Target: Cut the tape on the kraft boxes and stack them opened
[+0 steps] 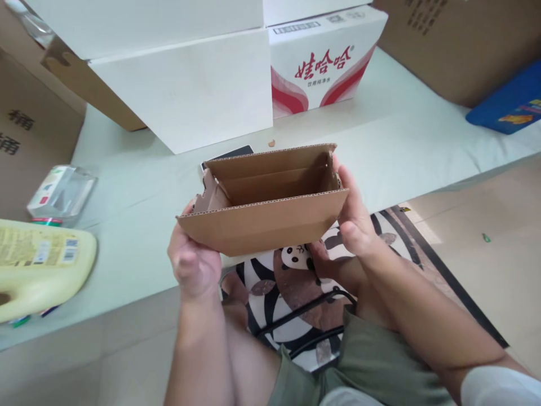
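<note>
Remotely, I observe the left hand and right hand, fingers clamped on opposite ends of a cardboard box. Beyond the fingers stands a white carton.

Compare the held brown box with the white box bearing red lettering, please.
The brown box is plain; the lettered box is white with red print. The brown box is open; the lettered box shows closed faces. The left hand and right hand hold the brown box; the lettered box rests on the pale surface. Both are rectangular.
</note>
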`<state>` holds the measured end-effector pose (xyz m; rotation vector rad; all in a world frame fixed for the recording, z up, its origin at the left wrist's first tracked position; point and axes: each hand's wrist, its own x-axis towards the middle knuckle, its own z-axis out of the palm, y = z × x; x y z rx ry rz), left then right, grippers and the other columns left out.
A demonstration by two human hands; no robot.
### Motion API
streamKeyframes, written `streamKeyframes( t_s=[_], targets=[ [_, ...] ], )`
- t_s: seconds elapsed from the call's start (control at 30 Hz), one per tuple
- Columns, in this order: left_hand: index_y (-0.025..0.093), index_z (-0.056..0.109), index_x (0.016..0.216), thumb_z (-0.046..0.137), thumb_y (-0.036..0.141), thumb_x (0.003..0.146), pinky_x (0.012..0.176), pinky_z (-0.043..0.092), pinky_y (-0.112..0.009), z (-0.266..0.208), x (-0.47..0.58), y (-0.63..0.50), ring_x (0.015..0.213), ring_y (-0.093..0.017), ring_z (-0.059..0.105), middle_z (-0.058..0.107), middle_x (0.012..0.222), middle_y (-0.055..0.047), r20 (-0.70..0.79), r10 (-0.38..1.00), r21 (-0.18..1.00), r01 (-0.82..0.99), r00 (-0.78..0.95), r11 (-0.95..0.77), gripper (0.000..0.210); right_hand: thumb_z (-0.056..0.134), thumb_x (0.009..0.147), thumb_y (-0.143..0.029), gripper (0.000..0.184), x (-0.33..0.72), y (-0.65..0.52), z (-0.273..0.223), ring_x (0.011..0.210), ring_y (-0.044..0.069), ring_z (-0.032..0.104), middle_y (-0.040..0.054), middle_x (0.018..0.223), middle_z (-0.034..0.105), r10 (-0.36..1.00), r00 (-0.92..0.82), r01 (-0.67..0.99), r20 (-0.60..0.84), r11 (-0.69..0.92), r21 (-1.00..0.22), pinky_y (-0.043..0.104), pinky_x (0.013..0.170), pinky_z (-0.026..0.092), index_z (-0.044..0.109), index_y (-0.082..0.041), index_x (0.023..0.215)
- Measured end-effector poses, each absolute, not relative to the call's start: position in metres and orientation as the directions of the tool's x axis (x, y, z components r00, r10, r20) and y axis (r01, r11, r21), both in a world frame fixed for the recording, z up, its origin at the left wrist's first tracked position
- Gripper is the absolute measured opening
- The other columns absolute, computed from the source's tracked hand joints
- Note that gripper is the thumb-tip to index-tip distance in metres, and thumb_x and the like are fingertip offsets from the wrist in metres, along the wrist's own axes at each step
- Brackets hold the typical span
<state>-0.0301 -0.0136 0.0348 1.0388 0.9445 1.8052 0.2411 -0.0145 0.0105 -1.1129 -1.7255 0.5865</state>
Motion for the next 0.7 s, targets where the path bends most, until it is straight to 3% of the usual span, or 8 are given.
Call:
streamKeyframes(
  t_s=[0.07,0.17,0.3,0.43,0.57,0.7],
  targets=[
    [0.038,0.075,0.122,0.078,0.073,0.072,0.118,0.045,-0.046,0.027,-0.03,-0.016,0.138,-0.033,0.056,0.068,0.137,-0.002,0.365,0.89,0.875,-0.226,-0.275,-0.428,0.062,0.065,0.082,-0.076,0.096,0.24,-0.015,0.011,0.165,0.032,0.012,-0.0048,0.177,0.018,0.865,-0.143,0.385,0.481,0.496,-0.778,0.057,0.134,0.023,0.023,-0.046,0.163],
    [0.045,0.07,0.125,0.084,0.067,0.07,0.12,0.044,-0.044,0.02,-0.033,-0.016,0.142,-0.028,0.053,0.064,0.141,0.002,0.51,0.826,0.824,-0.142,-0.241,-0.549,0.061,0.071,0.077,-0.075,0.093,0.235,-0.016,0.014,0.165,0.033,0.014,-0.0021,0.176,0.025,0.849,-0.159,0.366,0.503,0.524,-0.769,0.062,0.133,0.018,0.033,-0.045,0.157],
    [0.04,0.063,0.114,0.084,0.063,0.071,0.117,0.044,-0.049,0.022,-0.036,-0.02,0.136,-0.029,0.059,0.068,0.135,-0.001,0.469,0.848,0.856,-0.11,-0.246,-0.505,0.053,0.067,0.083,-0.072,0.068,0.227,-0.016,0.021,0.162,0.034,0.027,0.0022,0.167,0.043,0.822,-0.138,0.381,0.552,0.558,-0.737,0.065,0.132,0.017,0.051,-0.038,0.139],
    [0.034,0.059,0.105,0.08,0.065,0.075,0.114,0.045,-0.051,0.027,-0.034,-0.027,0.131,-0.03,0.063,0.073,0.125,-0.004,0.435,0.854,0.875,-0.091,-0.286,-0.476,0.048,0.061,0.091,-0.062,0.042,0.223,-0.017,0.025,0.148,0.036,0.05,0.0059,0.139,0.069,0.784,-0.125,0.412,0.608,0.598,-0.687,0.066,0.132,0.019,0.068,-0.031,0.118],
    [0.031,0.062,0.1,0.072,0.068,0.081,0.116,0.045,-0.052,0.026,-0.031,-0.029,0.13,-0.03,0.065,0.074,0.125,-0.005,0.46,0.813,0.867,-0.017,-0.358,-0.498,0.043,0.052,0.098,-0.054,0.034,0.226,-0.02,0.027,0.152,0.035,0.045,0.0044,0.12,0.077,0.776,-0.132,0.378,0.617,0.615,-0.692,0.065,0.132,0.022,0.078,-0.031,0.1],
    [0.028,0.07,0.105,0.067,0.077,0.08,0.115,0.047,-0.05,0.023,-0.029,-0.029,0.126,-0.031,0.067,0.074,0.123,-0.006,0.464,0.792,0.865,0.012,-0.396,-0.501,0.055,0.054,0.095,-0.062,0.04,0.231,-0.023,0.033,0.157,0.035,0.038,0.0028,0.141,0.069,0.801,-0.184,0.376,0.569,0.592,-0.712,0.061,0.133,0.022,0.079,-0.03,0.094]
  ],
)
